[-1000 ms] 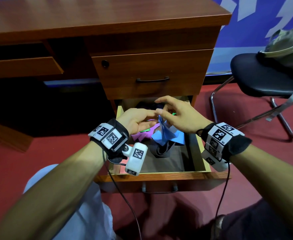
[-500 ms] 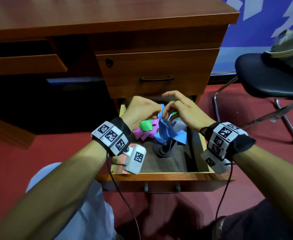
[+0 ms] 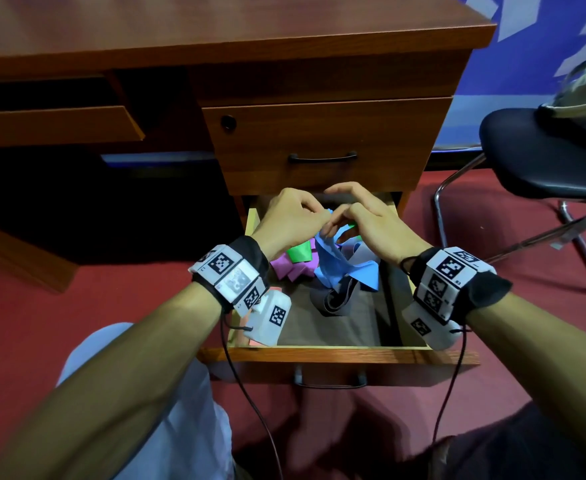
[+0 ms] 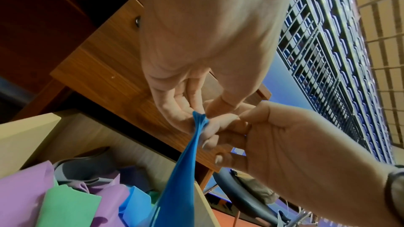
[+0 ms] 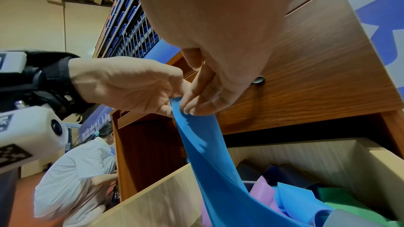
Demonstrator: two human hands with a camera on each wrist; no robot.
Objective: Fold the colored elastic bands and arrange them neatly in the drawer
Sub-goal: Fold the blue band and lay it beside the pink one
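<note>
Over the open lower drawer [image 3: 319, 348] my left hand [image 3: 293, 216] and right hand [image 3: 371, 220] meet fingertip to fingertip and both pinch the top end of a blue elastic band [image 3: 333, 261]. The blue band [image 4: 181, 179] [image 5: 207, 153] hangs down from the pinch into the drawer. Under it lie a green band [image 3: 298, 252], a purple band [image 3: 286, 268] and a grey band [image 3: 336, 301] in a loose heap. The left hand [image 4: 196, 110] and the right hand [image 5: 196, 103] hold the band's bunched end.
A shut upper drawer [image 3: 322, 143] with a black handle hangs right above my hands. A black chair [image 3: 544, 157] with a bag stands at the right. The red carpet [image 3: 24, 306] surrounds the desk [image 3: 215, 29]. Another person [image 5: 76, 170] crouches to the left.
Both hands have risen toward the upper drawer's lower edge, lifting the blue band's end. More of the green and purple bands shows beneath.
</note>
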